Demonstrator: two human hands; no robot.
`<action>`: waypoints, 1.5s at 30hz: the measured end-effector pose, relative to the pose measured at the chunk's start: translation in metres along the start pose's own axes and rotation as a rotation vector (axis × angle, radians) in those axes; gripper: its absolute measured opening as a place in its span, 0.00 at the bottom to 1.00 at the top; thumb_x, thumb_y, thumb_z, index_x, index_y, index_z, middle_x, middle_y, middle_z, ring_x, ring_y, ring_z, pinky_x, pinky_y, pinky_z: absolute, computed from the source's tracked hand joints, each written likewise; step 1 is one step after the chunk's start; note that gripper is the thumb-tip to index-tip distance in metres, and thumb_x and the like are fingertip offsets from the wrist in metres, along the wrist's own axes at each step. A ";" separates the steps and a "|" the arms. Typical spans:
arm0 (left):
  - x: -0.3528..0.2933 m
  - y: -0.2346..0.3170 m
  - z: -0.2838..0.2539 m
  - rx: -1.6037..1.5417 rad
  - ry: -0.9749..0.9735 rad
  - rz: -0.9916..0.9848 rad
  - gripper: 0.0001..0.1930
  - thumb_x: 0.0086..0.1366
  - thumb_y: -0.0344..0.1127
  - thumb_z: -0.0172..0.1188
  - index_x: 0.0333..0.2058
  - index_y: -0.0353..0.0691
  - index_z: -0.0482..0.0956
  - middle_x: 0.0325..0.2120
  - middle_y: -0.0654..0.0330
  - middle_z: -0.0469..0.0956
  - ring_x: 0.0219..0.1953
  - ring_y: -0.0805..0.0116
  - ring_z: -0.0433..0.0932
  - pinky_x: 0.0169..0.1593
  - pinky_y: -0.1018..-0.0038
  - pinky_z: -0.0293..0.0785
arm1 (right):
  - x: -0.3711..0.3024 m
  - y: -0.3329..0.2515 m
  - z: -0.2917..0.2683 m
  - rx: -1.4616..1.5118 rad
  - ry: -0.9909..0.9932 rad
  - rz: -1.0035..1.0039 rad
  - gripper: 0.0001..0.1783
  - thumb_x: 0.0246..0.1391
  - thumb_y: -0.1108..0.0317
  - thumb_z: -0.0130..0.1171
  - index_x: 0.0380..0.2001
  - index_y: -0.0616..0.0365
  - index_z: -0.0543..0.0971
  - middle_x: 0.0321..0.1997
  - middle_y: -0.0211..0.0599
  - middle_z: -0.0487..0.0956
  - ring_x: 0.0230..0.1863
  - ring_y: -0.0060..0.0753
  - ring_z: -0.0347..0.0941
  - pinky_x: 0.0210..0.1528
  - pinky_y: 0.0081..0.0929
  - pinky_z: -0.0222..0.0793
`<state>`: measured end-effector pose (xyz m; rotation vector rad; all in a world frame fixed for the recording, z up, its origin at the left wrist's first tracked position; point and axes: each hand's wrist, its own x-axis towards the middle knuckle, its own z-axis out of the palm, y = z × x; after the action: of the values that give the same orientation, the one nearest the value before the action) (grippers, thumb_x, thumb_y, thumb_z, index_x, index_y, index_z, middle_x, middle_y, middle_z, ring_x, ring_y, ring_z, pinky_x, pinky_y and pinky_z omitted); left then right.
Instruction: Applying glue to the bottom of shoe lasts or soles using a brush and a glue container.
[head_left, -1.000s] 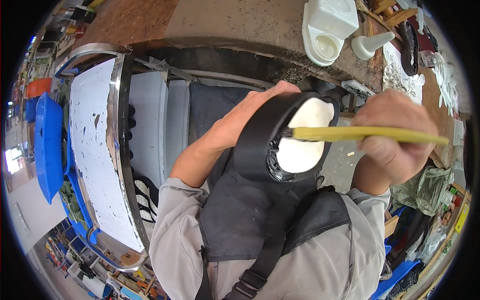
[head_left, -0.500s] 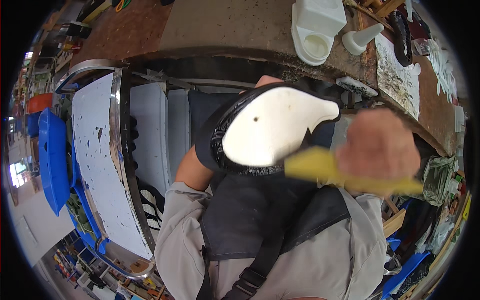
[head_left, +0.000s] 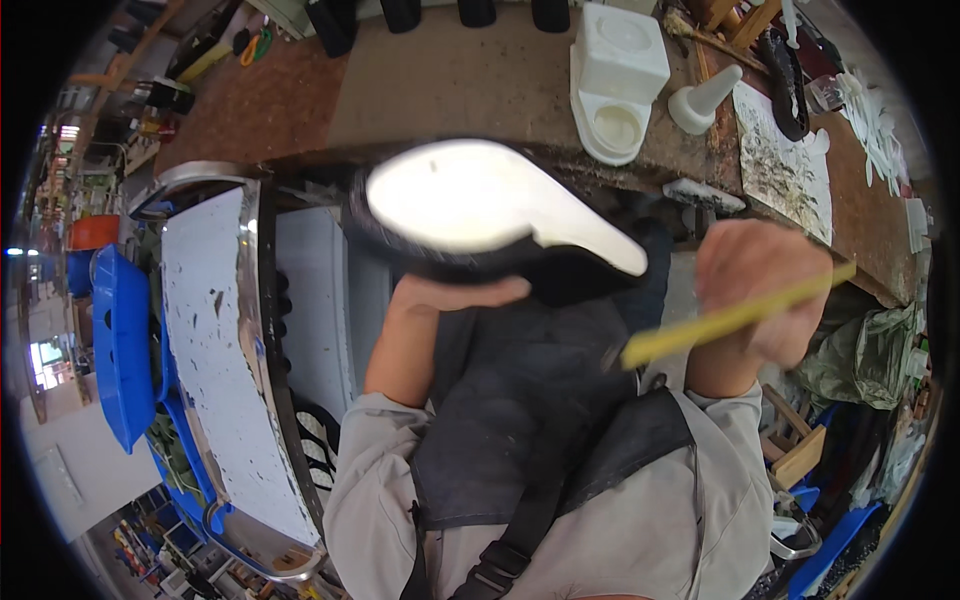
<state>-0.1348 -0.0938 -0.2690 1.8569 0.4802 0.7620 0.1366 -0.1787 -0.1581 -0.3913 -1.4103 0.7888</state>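
The left hand (head_left: 460,293) grips a black shoe (head_left: 497,215) from beneath, with one digit lying straight along its near side; I can't see how the other fingers sit behind it. The shoe is up over the lap, white sole-shaped face upward, its narrow end pointing right and tilted a little down. The right hand (head_left: 755,290), blurred, is curled closed and pinches a yellow-handled brush (head_left: 735,315), whose dark tip points left and down, apart from the shoe.

There is open room between the shoe's narrow end and the right hand. Beyond, from where I stand, the shoe's far rim overlaps the front edge of the bench (head_left: 430,95). The metal edge of a rack (head_left: 235,350) bounds the left side, well clear of the left forearm, and the bench's edge curves past the right hand.

Counting up: one shoe and one brush in hand; on the bench, one white dispenser (head_left: 620,75), one white cone-topped bottle (head_left: 705,100), one black-stained sheet (head_left: 785,160), and four black upright shapes (head_left: 476,12) along the back. One blue tray (head_left: 122,345) stands beyond the rack.
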 end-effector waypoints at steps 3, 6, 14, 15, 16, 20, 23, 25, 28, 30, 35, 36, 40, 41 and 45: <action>0.007 0.004 0.013 -0.807 0.356 -0.048 0.38 0.59 0.49 0.57 0.62 0.34 0.55 0.60 0.44 0.60 0.55 0.55 0.69 0.57 0.64 0.67 | -0.002 -0.006 -0.012 -0.006 0.424 0.377 0.12 0.54 0.67 0.58 0.34 0.69 0.76 0.25 0.41 0.77 0.16 0.21 0.66 0.19 0.16 0.62; 0.004 0.007 0.023 -0.895 0.268 -0.095 0.41 0.62 0.63 0.45 0.62 0.33 0.55 0.56 0.43 0.64 0.40 0.56 0.74 0.41 0.66 0.73 | 0.004 0.003 -0.005 -0.006 0.443 0.466 0.11 0.55 0.69 0.57 0.35 0.68 0.76 0.26 0.39 0.78 0.17 0.18 0.68 0.19 0.14 0.62; -0.005 0.026 0.037 -0.683 0.125 -0.136 0.46 0.53 0.57 0.64 0.60 0.29 0.56 0.50 0.41 0.70 0.47 0.49 0.75 0.51 0.59 0.72 | 0.040 0.014 0.026 -0.216 0.158 0.265 0.07 0.52 0.75 0.60 0.35 0.68 0.80 0.29 0.36 0.79 0.22 0.18 0.71 0.23 0.13 0.64; -0.009 0.021 0.036 -0.647 0.079 -0.133 0.47 0.53 0.56 0.64 0.61 0.29 0.56 0.52 0.45 0.70 0.52 0.51 0.73 0.55 0.61 0.69 | 0.043 0.015 0.025 -0.246 0.127 0.237 0.07 0.51 0.76 0.61 0.34 0.68 0.80 0.31 0.38 0.80 0.24 0.19 0.72 0.24 0.15 0.65; -0.008 0.024 0.036 -0.655 0.083 -0.141 0.47 0.53 0.56 0.64 0.61 0.29 0.56 0.52 0.45 0.70 0.52 0.51 0.73 0.55 0.61 0.69 | 0.045 0.013 0.025 -0.245 0.126 0.249 0.07 0.51 0.76 0.61 0.34 0.68 0.80 0.31 0.38 0.80 0.24 0.19 0.72 0.24 0.15 0.65; -0.003 0.038 0.039 -0.559 0.132 -0.012 0.24 0.61 0.51 0.58 0.37 0.29 0.77 0.35 0.55 0.79 0.40 0.66 0.75 0.46 0.72 0.69 | 0.048 0.004 0.018 -0.408 -0.055 0.149 0.11 0.45 0.71 0.63 0.31 0.69 0.80 0.26 0.42 0.78 0.21 0.27 0.70 0.23 0.20 0.63; -0.002 0.039 0.038 -0.551 0.087 -0.014 0.23 0.62 0.48 0.58 0.39 0.28 0.76 0.36 0.55 0.78 0.40 0.67 0.75 0.46 0.73 0.68 | 0.042 -0.003 0.014 -0.475 -0.097 0.103 0.13 0.41 0.69 0.65 0.28 0.69 0.80 0.24 0.44 0.78 0.20 0.30 0.70 0.23 0.23 0.63; 0.000 0.042 0.041 -0.551 0.119 -0.006 0.23 0.62 0.48 0.58 0.41 0.28 0.75 0.38 0.55 0.78 0.41 0.67 0.75 0.46 0.73 0.68 | 0.037 -0.005 0.013 -0.473 -0.091 0.121 0.13 0.39 0.68 0.66 0.27 0.69 0.80 0.22 0.45 0.78 0.20 0.32 0.71 0.23 0.25 0.63; 0.001 0.050 0.042 -0.544 0.145 -0.017 0.24 0.62 0.46 0.58 0.44 0.27 0.74 0.42 0.54 0.77 0.43 0.66 0.74 0.48 0.73 0.68 | 0.029 -0.002 0.011 -0.451 -0.111 0.094 0.14 0.41 0.67 0.66 0.27 0.68 0.80 0.21 0.45 0.78 0.18 0.32 0.70 0.22 0.26 0.62; 0.007 0.053 0.044 -0.583 0.190 -0.006 0.24 0.62 0.45 0.58 0.45 0.27 0.74 0.42 0.54 0.77 0.44 0.66 0.74 0.49 0.73 0.68 | 0.023 -0.004 0.010 -0.488 -0.084 0.046 0.14 0.42 0.66 0.66 0.26 0.68 0.80 0.20 0.45 0.78 0.17 0.32 0.70 0.20 0.26 0.61; 0.008 0.056 0.036 -0.539 0.190 -0.030 0.20 0.62 0.45 0.58 0.38 0.28 0.77 0.38 0.54 0.78 0.40 0.65 0.75 0.46 0.73 0.69 | 0.002 -0.002 0.008 -0.385 -0.084 0.017 0.11 0.39 0.70 0.67 0.25 0.69 0.80 0.20 0.45 0.79 0.16 0.33 0.72 0.18 0.25 0.64; 0.006 0.054 0.037 -0.538 0.200 -0.033 0.20 0.62 0.45 0.58 0.38 0.28 0.77 0.38 0.54 0.78 0.40 0.65 0.75 0.46 0.73 0.69 | -0.003 0.001 0.007 -0.321 -0.083 0.004 0.10 0.36 0.76 0.67 0.26 0.70 0.81 0.21 0.45 0.79 0.16 0.35 0.74 0.17 0.24 0.68; 0.012 0.052 0.044 -0.518 0.283 0.009 0.20 0.61 0.45 0.59 0.31 0.29 0.78 0.31 0.56 0.79 0.34 0.66 0.76 0.41 0.74 0.70 | -0.027 -0.009 0.001 -0.182 -0.199 0.054 0.09 0.37 0.75 0.66 0.26 0.69 0.80 0.20 0.46 0.79 0.14 0.32 0.73 0.13 0.23 0.66; 0.011 0.049 0.046 -0.458 0.341 0.055 0.20 0.61 0.46 0.59 0.31 0.29 0.78 0.31 0.57 0.79 0.34 0.67 0.76 0.40 0.74 0.70 | -0.025 -0.008 0.001 -0.159 -0.178 0.035 0.09 0.37 0.76 0.66 0.26 0.70 0.81 0.18 0.46 0.78 0.13 0.32 0.72 0.12 0.23 0.66; 0.012 0.058 0.052 -0.373 0.514 0.105 0.20 0.61 0.47 0.58 0.29 0.29 0.77 0.29 0.57 0.79 0.33 0.69 0.75 0.39 0.75 0.70 | 0.007 -0.011 0.022 -0.350 0.256 0.330 0.15 0.47 0.66 0.62 0.30 0.71 0.77 0.21 0.43 0.75 0.16 0.26 0.68 0.18 0.21 0.60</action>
<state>-0.0908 -0.1438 -0.2264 1.3395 0.5207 1.3163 0.1174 -0.1858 -0.1425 -0.9812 -1.2557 0.7236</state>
